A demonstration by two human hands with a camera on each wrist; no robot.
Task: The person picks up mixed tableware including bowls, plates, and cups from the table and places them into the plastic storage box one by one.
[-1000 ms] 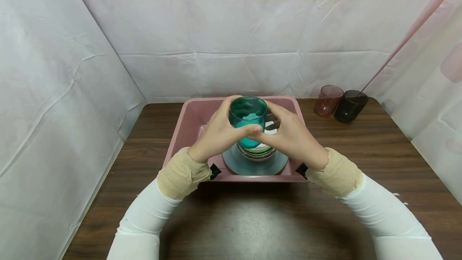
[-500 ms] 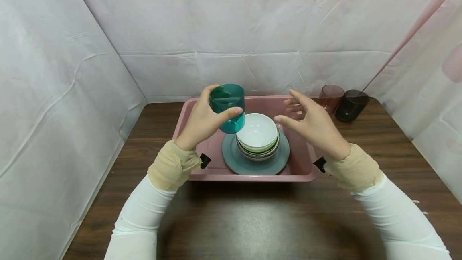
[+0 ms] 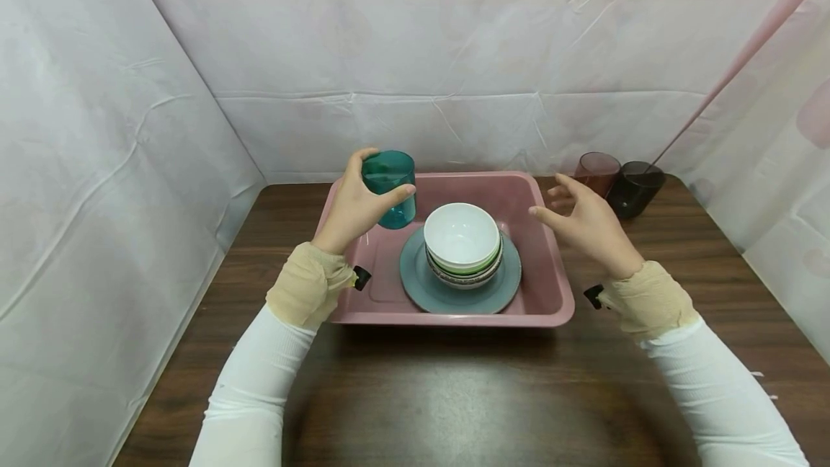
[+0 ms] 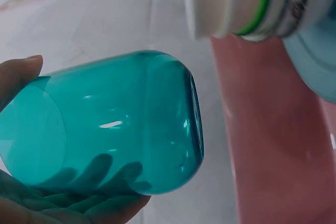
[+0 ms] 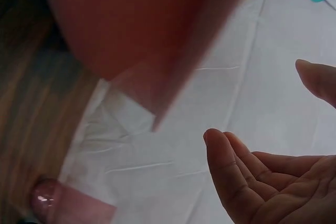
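Clamped round a teal tumbler, left hand: thumb across the near side, fingers curled behind and showing dark through the tinted wall in the left wrist view. Tumbler upright in the head view, raised over the far-left corner of a pink tub, clear of the tub floor as far as can be told. Mouth of the tumbler pointing toward the stacked bowls in the left wrist view, not touching them.

Right hand empty, fingers apart and loosely bent, palm turned inward, hovering over the right rim of the tub and touching nothing.

Inside the tub: a grey-blue plate flat on the floor, a stack of bowls on it, white bowl on top, a green-rimmed one and a patterned one beneath. Tumbler just left of and beyond the stack, apart from it.

Tub resting on a dark wood-grain table, long side toward the person. At the far-right corner of the table, well apart from the tub, a pinkish tumbler and a dark smoky tumbler side by side, touching or nearly so. White sleeves with tan cuffs on both forearms. Creased white sheeting closing in the table at the back and on both sides.
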